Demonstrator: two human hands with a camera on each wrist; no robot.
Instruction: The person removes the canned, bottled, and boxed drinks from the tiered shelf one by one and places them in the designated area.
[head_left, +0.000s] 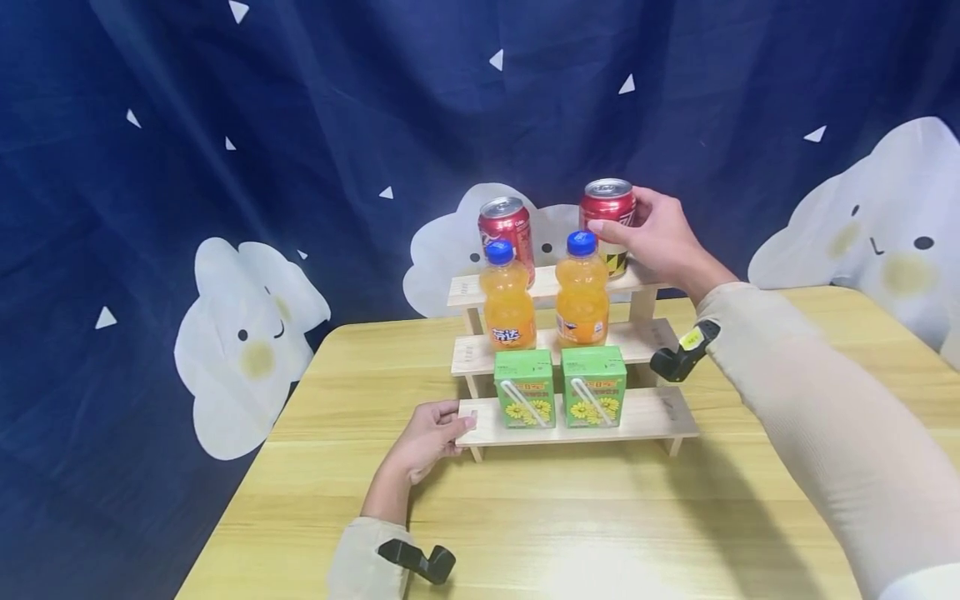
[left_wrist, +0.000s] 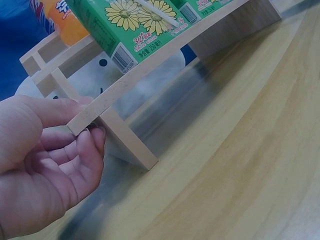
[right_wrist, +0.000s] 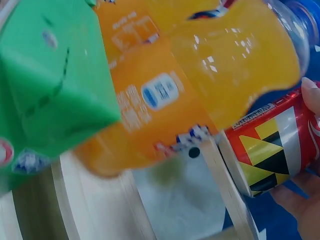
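Observation:
My right hand (head_left: 663,242) grips a red soda can (head_left: 604,205) with yellow and black blocks near its base. The can is upright at the right of the top step of a three-tier wooden display rack (head_left: 652,417), its base at or very near the board. Low at the rack's left end, my left hand (head_left: 429,437) pinches the bottom board, thumb above and fingers beneath, as the left wrist view shows. Another red can (head_left: 504,223) stands on the top step, partly behind an orange soda bottle (head_left: 508,300).
A second orange soda bottle (head_left: 582,296) shares the middle step. Two green drink cartons, a left carton (head_left: 524,387) and a right carton (head_left: 592,387), stand on the bottom step. The rack rests on a wooden table (head_left: 337,400) before a blue curtain (head_left: 360,100) with clouds.

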